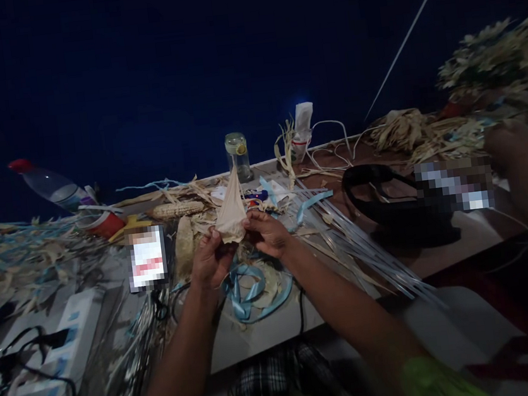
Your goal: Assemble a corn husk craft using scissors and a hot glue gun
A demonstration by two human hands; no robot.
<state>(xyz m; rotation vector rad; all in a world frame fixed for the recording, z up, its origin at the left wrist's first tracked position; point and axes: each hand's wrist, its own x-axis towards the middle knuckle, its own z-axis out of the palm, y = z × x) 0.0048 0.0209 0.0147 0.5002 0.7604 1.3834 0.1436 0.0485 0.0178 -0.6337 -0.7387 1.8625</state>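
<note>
A pale corn husk, wide at the bottom and narrowing to a point at the top, is spread between my two hands above the table. My left hand pinches its lower left edge. On the lower right edge, the fingers of my right hand are closed. Beneath my hands lies a loop of light blue ribbon with husk scraps. A corn cob rests beyond my left hand. Behind the husk stands a glass jar.
Clear thin rods lie right of my hands, beside a black headset-like band. A power strip, wires and a lit phone are at left, near a red cup and tilted bottle. Another person's hand is at right.
</note>
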